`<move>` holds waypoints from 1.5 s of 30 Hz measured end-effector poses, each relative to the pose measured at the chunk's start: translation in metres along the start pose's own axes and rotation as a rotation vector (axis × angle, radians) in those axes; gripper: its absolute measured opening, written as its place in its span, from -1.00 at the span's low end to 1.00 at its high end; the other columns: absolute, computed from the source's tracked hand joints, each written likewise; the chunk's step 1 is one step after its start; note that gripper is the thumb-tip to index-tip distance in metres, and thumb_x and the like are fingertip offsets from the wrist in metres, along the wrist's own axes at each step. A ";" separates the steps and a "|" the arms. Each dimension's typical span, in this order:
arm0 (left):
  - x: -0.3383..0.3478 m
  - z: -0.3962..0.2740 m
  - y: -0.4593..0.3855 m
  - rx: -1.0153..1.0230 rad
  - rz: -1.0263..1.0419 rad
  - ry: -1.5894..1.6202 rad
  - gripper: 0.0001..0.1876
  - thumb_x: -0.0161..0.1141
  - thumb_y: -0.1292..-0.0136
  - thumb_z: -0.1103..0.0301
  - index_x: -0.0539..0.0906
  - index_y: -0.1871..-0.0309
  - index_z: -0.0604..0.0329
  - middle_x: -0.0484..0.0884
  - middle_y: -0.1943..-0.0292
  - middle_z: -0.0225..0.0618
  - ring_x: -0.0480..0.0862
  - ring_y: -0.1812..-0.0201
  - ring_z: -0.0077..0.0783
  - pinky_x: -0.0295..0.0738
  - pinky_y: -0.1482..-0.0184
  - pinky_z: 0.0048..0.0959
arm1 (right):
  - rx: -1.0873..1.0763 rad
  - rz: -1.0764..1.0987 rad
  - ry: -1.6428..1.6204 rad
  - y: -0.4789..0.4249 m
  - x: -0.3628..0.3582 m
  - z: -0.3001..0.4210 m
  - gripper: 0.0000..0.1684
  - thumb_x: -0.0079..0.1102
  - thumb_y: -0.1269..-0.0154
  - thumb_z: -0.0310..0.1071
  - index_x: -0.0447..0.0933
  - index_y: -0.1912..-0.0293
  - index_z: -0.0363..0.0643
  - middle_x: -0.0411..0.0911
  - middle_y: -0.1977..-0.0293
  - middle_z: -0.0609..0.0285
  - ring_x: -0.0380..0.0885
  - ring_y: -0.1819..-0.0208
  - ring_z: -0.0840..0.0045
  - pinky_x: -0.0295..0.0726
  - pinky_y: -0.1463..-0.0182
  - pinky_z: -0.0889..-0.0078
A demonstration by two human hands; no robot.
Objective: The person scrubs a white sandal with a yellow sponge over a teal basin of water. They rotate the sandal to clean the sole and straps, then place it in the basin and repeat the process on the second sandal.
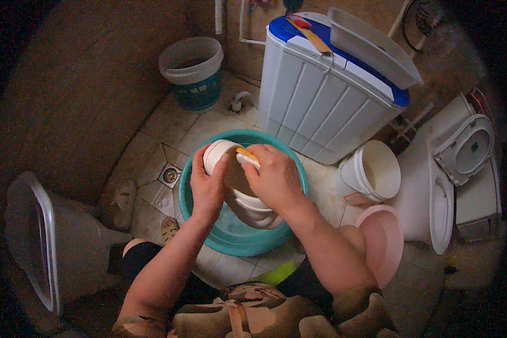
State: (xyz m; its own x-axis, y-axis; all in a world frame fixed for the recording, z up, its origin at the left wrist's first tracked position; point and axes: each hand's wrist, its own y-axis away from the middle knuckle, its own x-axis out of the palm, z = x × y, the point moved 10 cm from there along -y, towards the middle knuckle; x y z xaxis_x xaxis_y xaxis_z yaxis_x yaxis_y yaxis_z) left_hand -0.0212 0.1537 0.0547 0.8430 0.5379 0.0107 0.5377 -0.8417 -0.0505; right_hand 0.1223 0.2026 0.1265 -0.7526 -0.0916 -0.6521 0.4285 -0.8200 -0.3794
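A white plastic bucket (257, 201) is held tilted over a round teal basin (243, 252) on the tiled floor. My left hand (209, 181) grips the bucket's rim at its left side. In my right hand (270, 173) is a brush (248, 157) with a yellow edge and a pale body, at the bucket's mouth. The brush's lower side is partly hidden by my fingers. Light-coloured water or a wet surface shows in the basin under the bucket.
A washing machine (308, 97) stands beyond the basin. A white pail (350, 186) and a pink basin (382, 245) are at the right, near a toilet (441, 211). A teal-and-white bucket (196, 86), a floor drain (170, 175) and a grey tub (67, 236) are at the left.
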 end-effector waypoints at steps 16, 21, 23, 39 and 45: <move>-0.006 -0.004 -0.006 -0.042 -0.079 0.094 -0.56 0.27 -0.31 0.29 0.46 -0.20 0.19 0.59 -0.02 -0.21 0.59 0.00 -0.38 0.49 -0.10 -0.42 | -0.092 0.069 -0.059 0.013 0.019 0.020 -0.82 0.23 -0.18 -0.37 0.54 0.21 -0.20 0.62 0.29 -0.08 0.60 0.25 0.00 0.58 0.15 0.02; -0.002 -0.012 -0.007 0.180 -0.018 0.089 -0.55 0.27 -0.32 0.35 0.42 -0.23 0.17 0.54 -0.08 -0.24 0.57 -0.06 -0.38 0.47 -0.14 -0.42 | 0.029 0.078 0.095 0.006 0.017 -0.008 -0.80 0.25 -0.19 -0.35 0.52 0.20 -0.21 0.60 0.31 -0.08 0.60 0.25 0.00 0.57 0.16 0.01; 0.003 -0.011 -0.003 0.141 -0.025 0.136 -0.54 0.27 -0.32 0.37 0.41 -0.24 0.16 0.54 -0.07 -0.24 0.57 -0.06 -0.39 0.47 -0.14 -0.43 | 0.025 -0.040 0.057 -0.001 0.008 -0.001 -0.78 0.25 -0.19 -0.35 0.52 0.19 -0.22 0.60 0.31 -0.08 0.60 0.24 -0.01 0.56 0.15 0.01; -0.021 0.002 -0.004 0.085 -0.057 0.102 -0.56 0.26 -0.32 0.26 0.45 -0.21 0.18 0.55 -0.08 -0.22 0.57 -0.06 -0.37 0.47 -0.15 -0.40 | -0.208 0.179 -0.020 0.028 0.036 0.024 -0.77 0.14 -0.27 -0.32 0.49 0.18 -0.28 0.58 0.31 -0.10 0.60 0.28 -0.03 0.60 0.17 -0.05; -0.012 0.003 -0.014 0.169 -0.074 0.030 -0.55 0.28 -0.29 0.30 0.45 -0.21 0.14 0.55 -0.07 -0.22 0.57 -0.05 -0.37 0.48 -0.14 -0.39 | -0.077 -0.014 -0.025 0.001 0.022 0.018 -0.77 0.21 -0.18 -0.38 0.53 0.15 -0.24 0.59 0.25 -0.04 0.59 0.22 0.02 0.57 0.16 0.02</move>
State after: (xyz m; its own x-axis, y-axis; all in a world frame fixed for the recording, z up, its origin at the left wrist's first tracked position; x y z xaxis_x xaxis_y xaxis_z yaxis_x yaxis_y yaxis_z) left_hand -0.0393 0.1591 0.0519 0.8025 0.5945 0.0500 0.5899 -0.7782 -0.2155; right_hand 0.0971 0.1897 0.1241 -0.7706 -0.0948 -0.6302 0.4539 -0.7757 -0.4384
